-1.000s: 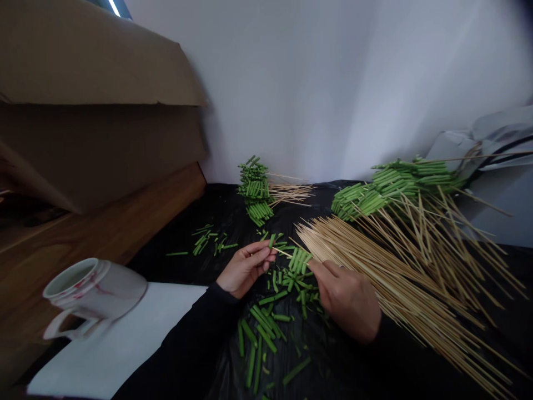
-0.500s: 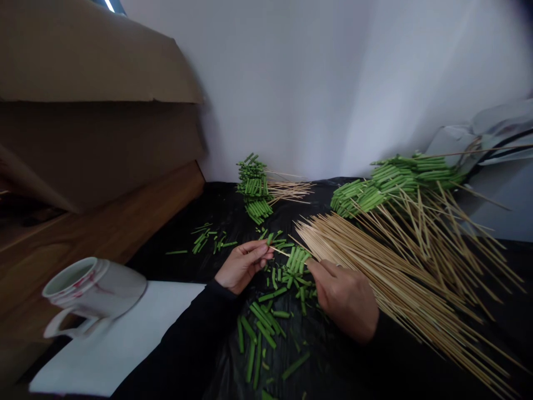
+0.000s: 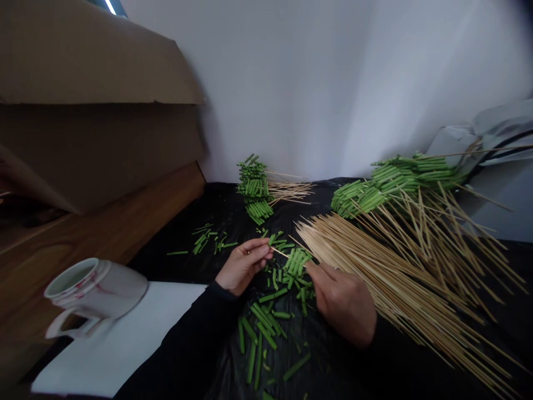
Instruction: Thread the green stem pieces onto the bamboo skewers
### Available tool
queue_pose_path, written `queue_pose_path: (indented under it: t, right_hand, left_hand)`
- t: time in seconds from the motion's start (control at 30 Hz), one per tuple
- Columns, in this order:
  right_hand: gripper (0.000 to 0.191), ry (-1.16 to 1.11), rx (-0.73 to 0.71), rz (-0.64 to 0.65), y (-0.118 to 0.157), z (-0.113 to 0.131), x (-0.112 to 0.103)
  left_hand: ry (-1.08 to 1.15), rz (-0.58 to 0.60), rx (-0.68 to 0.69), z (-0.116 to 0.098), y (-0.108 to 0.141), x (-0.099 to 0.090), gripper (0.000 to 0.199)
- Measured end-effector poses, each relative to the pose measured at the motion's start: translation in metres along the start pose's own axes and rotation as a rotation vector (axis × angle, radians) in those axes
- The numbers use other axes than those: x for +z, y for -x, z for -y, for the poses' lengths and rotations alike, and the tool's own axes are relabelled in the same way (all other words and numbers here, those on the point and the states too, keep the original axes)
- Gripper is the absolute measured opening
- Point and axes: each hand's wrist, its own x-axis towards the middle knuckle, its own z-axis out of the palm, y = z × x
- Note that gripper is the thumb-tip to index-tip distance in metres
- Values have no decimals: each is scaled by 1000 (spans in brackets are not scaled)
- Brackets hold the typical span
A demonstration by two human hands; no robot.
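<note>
A thin wooden skewer [image 3: 280, 252] spans the space between my two hands, with several short green stem pieces [image 3: 297, 261] threaded side by side on it near my right hand. My right hand [image 3: 342, 300] is closed round the skewer just beyond those pieces. Between thumb and fingertips, my left hand [image 3: 246, 262] pinches a single green piece [image 3: 272, 239] at the skewer's other end. Loose cut stems [image 3: 262, 319] lie below and between the hands on black plastic sheeting [image 3: 187, 211].
Bare skewers [image 3: 375, 266] lie in a large bundle at right. Threaded green skewers [image 3: 391, 186] are piled behind them, with a smaller stack [image 3: 255, 189] at back centre. A white mug [image 3: 97, 289] on white paper [image 3: 125, 344] and a cardboard box [image 3: 104, 144] are at left.
My right hand has shifted very slightly to the left with the skewer. My left hand keeps almost the same place and pinch.
</note>
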Motion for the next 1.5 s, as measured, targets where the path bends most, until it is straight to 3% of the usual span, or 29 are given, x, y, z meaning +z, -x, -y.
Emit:
queue_pose_path:
  t: [1.13,1.5]
  right_hand:
    - [27,-48,49,52,3,6,-1]
    - [25,-61,64,97,-2,12,-3]
  left_hand:
    - [-11,51,-51,5,2,1,25]
    - [-147,120,-45,16,11,16,25]
